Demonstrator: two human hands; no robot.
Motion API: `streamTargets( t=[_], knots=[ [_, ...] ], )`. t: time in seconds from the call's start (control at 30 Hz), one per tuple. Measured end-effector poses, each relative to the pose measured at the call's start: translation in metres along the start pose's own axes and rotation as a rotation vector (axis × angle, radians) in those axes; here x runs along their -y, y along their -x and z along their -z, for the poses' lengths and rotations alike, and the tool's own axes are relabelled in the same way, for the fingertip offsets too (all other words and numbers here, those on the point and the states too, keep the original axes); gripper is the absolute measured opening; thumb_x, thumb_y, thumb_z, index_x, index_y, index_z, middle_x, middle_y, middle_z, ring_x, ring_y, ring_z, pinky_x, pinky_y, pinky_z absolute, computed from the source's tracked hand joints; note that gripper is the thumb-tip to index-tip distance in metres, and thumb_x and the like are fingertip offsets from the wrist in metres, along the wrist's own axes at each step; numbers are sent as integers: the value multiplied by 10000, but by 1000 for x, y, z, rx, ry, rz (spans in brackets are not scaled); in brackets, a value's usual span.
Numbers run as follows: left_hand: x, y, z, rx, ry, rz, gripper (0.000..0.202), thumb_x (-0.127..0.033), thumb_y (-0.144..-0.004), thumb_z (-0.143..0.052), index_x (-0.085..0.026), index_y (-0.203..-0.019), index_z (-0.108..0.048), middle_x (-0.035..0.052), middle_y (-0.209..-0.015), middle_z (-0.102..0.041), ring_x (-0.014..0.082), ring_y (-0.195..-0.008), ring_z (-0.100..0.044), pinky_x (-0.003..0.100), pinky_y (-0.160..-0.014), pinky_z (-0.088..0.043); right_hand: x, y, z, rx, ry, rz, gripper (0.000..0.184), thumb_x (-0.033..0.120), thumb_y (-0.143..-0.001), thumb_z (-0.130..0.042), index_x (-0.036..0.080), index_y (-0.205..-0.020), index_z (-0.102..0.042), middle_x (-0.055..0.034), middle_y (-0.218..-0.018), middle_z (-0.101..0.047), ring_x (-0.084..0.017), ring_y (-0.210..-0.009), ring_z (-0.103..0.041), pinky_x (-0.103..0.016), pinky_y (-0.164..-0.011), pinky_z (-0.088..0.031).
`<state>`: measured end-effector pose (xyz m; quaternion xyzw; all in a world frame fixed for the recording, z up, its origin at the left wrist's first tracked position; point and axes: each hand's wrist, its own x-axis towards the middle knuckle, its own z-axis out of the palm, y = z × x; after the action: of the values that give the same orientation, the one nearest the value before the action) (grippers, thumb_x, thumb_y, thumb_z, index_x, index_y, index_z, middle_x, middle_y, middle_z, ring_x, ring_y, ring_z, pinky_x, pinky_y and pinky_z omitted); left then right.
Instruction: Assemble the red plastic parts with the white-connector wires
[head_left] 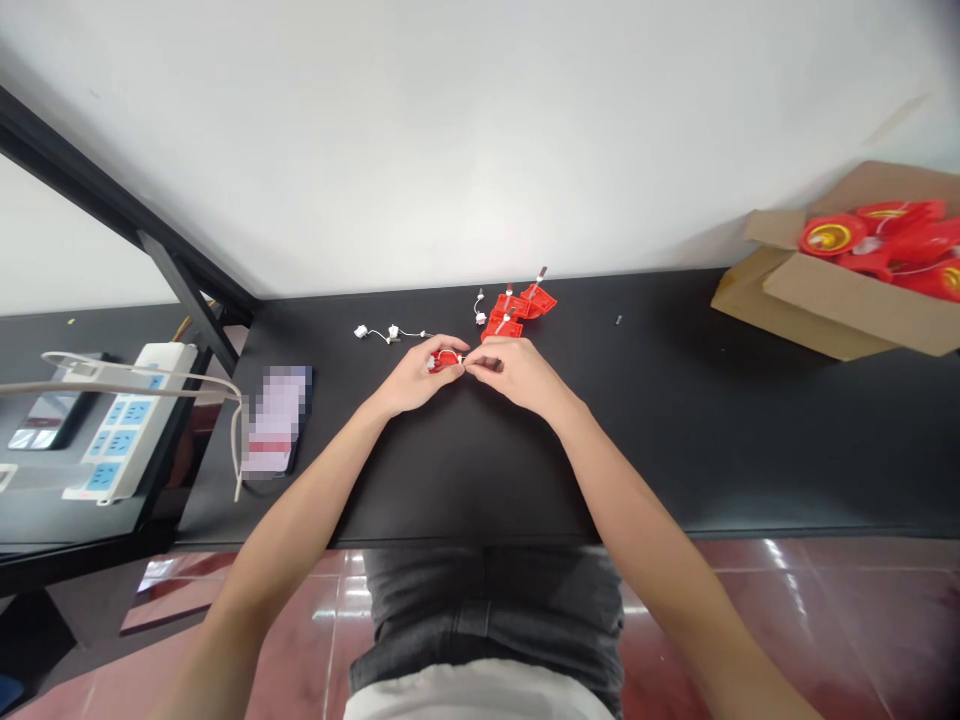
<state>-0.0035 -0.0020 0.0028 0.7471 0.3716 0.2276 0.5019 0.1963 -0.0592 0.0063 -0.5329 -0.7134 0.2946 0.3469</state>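
Landmark: heap of small red plastic parts point(517, 308) on flat black tabletop point(675, 420), near its far edge. Your left hand point(412, 378) and right hand point(517, 372) just before heap, both on one small red plastic part point(447, 360). White wired plugs point(390, 332) left of heap; white plastic power strip point(127, 420) far left. Tiny dark screw point(618, 320) right of heap; open brown cardboard box point(825, 300) far right, round red plastic discs point(885, 238) in it.

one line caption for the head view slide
Left hand holds a small red part; right hand meets it over a black table.
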Motion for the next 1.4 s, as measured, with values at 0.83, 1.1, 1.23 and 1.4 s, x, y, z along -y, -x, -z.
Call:
streamTargets(
  t=[0.83,1.1,1.23,1.4],
  knots=[
    [2,1,4,-84,-115,-45,344,-443,-900,-645,-220,-1162,-652,65,-1086,-688,187,-975,-652,330,-896,-535,-2,3,19,-307,-168,-176,469,631,-914,-601,213,-703,-594,-6,-614,-588,-144,-531,-538,-307,-579,-461],
    [15,-7,36,-531,-338,-134,208,-192,-888,-553,-215,-1052,-680,54,-983,-632,199,-952,-601,377,-948,-503,-34,-2,41,-628,-137,-275,476,671,-917,-522,224,-762,-576,-39,-715,-618,-180,-647,-582,-307,-598,-456],
    [30,-11,51,-576,-525,51,235,-129,-812,-609,-212,-1015,-694,72,-990,-635,259,-1010,-573,467,-996,-444,-37,0,43,-409,-125,-316,343,535,-844,-656,198,-907,-678,-44,-827,-677,-166,-662,-585,-316,-642,-478],
    [37,-12,45,-367,-644,53,199,-178,-834,-647,-233,-1011,-718,72,-1058,-643,294,-1095,-542,493,-1038,-378,-34,4,38,-175,-73,-351,429,475,-771,-751,200,-1098,-729,-1,-759,-639,-160,-653,-578,-331,-668,-499]
  ],
)
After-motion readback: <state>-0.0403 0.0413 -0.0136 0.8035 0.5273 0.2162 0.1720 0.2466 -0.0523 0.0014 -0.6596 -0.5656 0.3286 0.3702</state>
